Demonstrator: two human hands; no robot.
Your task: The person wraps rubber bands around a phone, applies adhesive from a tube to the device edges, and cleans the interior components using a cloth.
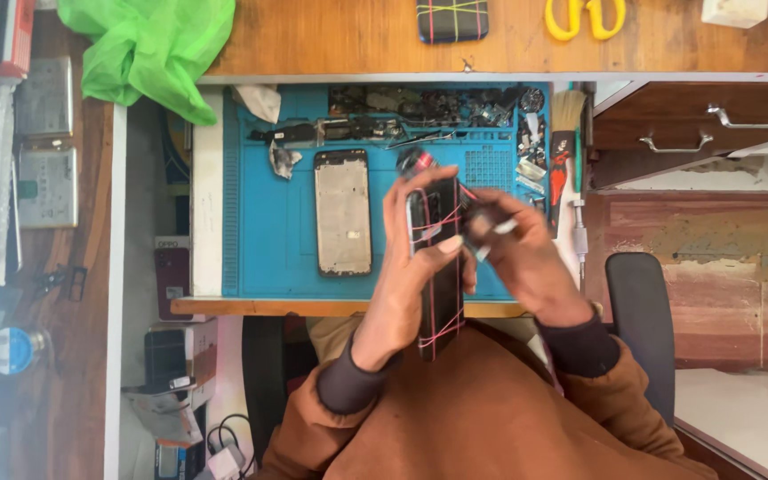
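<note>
My left hand grips a dark phone wrapped in red rubber bands, held upright over the near edge of a blue work mat. My right hand pinches at the phone's upper right side, fingers closed on what looks like a rubber band; the exact grip is blurred. A bare phone frame lies flat on the mat just left of my hands.
Small parts and tweezers crowd the mat's far edge, and a brush sits at its right. On the upper shelf are a green bag, another banded phone and yellow scissors. Drawers stand to the right.
</note>
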